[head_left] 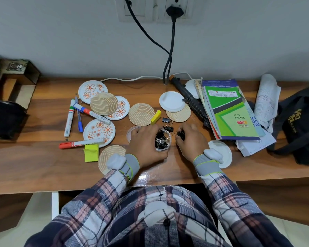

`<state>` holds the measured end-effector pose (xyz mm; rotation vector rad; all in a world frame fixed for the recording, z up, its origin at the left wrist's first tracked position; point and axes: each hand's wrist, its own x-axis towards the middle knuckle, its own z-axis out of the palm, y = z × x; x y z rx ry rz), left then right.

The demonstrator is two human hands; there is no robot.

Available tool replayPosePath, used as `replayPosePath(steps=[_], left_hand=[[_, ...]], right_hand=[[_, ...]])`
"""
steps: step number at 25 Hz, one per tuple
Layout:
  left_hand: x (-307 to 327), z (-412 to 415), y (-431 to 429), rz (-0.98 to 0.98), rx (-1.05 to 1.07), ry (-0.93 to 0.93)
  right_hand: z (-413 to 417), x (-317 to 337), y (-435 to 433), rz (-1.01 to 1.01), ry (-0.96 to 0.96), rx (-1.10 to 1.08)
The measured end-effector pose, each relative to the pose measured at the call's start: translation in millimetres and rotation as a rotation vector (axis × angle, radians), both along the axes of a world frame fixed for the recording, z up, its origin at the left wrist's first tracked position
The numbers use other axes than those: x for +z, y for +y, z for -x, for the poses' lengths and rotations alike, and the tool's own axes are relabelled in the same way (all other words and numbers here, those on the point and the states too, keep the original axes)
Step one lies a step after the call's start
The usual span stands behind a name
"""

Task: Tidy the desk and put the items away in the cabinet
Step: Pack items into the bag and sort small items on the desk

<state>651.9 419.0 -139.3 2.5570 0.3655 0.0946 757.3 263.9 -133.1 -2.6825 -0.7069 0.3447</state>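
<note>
A small clear cup (165, 147) is held round its side by the left hand (146, 143), low in the middle of the frame, on the wooden desk (43, 157). A black clip (180, 134) is pinched by the right hand (192, 139), just beside it. Two more clips (168, 124) lie just above. The clips look small, hard and light; they are best taken by the black body. The cup looks smooth and easily tipped.
</note>
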Motion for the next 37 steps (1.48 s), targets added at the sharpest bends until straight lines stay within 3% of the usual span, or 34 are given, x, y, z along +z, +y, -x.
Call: replayPosePath(steps=[12,26,32,37], left_hand=[[0,1,-1,0.016,0.003,-0.004],[-4,2,-1,0.019,0.007,-0.048],[-4,2,-1,0.020,0.008,-0.040],[-3,1,-1,0.017,0.007,-0.025]], right_hand=[[12,3,1,0.059,0.026,0.020],[18,-2,-5,-0.072,0.036,0.053],[19,7,-2,-0.171,0.104,-0.003],[21,41,9,-0.390,-0.004,0.014]])
